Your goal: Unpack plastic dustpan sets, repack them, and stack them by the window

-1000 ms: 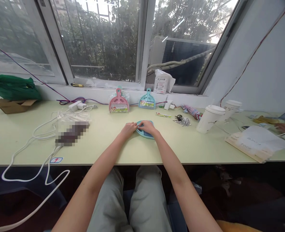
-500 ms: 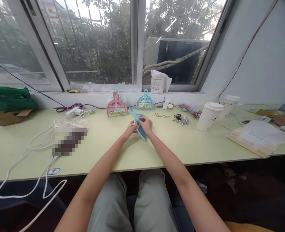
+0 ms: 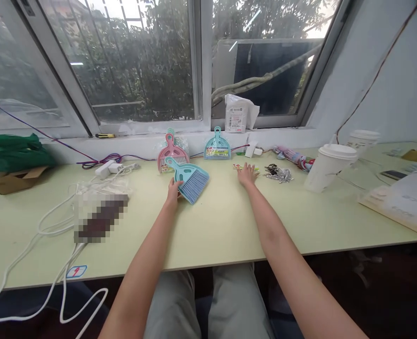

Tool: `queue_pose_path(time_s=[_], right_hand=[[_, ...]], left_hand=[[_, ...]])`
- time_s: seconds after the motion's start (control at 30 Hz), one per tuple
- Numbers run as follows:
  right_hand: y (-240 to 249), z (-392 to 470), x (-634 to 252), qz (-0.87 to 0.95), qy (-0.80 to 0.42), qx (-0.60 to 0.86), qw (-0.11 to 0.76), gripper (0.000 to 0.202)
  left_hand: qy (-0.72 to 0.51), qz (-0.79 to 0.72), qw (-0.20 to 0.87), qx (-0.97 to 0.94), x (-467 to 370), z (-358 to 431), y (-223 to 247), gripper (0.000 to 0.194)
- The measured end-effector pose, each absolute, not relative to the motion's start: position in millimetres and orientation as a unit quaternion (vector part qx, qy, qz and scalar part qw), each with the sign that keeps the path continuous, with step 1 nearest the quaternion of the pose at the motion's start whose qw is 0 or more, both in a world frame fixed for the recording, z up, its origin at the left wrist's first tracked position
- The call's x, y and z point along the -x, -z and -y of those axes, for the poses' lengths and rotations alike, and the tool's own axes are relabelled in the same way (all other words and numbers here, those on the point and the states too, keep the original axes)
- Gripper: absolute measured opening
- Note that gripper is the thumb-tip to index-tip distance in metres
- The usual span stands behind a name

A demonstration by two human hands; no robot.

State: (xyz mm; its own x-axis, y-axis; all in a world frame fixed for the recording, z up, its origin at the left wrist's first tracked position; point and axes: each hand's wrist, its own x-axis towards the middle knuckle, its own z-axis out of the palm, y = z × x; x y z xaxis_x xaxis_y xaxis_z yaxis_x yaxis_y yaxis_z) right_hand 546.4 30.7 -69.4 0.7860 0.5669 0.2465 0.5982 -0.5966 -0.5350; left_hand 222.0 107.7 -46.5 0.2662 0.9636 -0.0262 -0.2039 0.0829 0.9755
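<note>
My left hand (image 3: 174,190) grips the side of a light-blue dustpan and brush set (image 3: 190,181), tilted above the table with its bluish bristles facing me. My right hand (image 3: 248,176) reaches flat over a small printed label strip (image 3: 237,166), its fingers spread and partly covering it; whether the fingers press on the strip I cannot tell. Behind the held set stands a pink dustpan set (image 3: 172,151) in clear wrap. A second light-blue dustpan set (image 3: 217,146) with a printed label leans at the wall beyond my hands.
Right of my right hand lie a pile of small metal pieces (image 3: 279,174), a coloured bundle (image 3: 293,157) and lidded paper cups (image 3: 330,167). White cables (image 3: 49,226) and a cardboard box (image 3: 16,181) occupy the left. A white package (image 3: 236,114) stands on the sill.
My right hand has let go of the light-blue set and moved right to the label strip. My left hand has shifted the set left and turned its bristles toward me.
</note>
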Motion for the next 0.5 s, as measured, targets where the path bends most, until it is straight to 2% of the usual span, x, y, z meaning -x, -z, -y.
queue_pose_path(time_s=[0.13, 0.27, 0.4, 0.5], right_hand=[[72, -47, -544, 0.408, 0.02, 0.878, 0.248, 0.037], [73, -43, -531, 0.469, 0.06, 0.847, 0.243, 0.026], [74, -23, -515, 0.515, 0.039, 0.816, 0.259, 0.041], [72, -6, -503, 0.543, 0.009, 0.805, 0.24, 0.035]], left_hand=[[-0.457, -0.389, 0.631, -0.491, -224, -108, 46, 0.04], [-0.455, -0.389, 0.625, -0.5, -225, -107, 47, 0.039], [-0.456, -0.394, 0.623, -0.499, -226, -105, 48, 0.035], [-0.458, -0.406, 0.617, -0.496, -226, -101, 47, 0.034]])
